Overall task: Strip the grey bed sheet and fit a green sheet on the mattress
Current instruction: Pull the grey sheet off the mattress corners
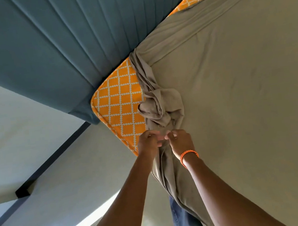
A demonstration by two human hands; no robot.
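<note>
Where the orange lattice-patterned mattress (121, 107) corner lies bare, the bunched grey fabric bed sheet (159, 107) is peeled back. The left hand (147, 143) and right hand (180, 142) both pinch its gathered edge, evidently to draw it free.

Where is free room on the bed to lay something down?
The wide flat sheet right of the knot is free. Crowded: the corner, where left hand and right hand pinch the bunched cloth beside the bare orange mattress.
</note>
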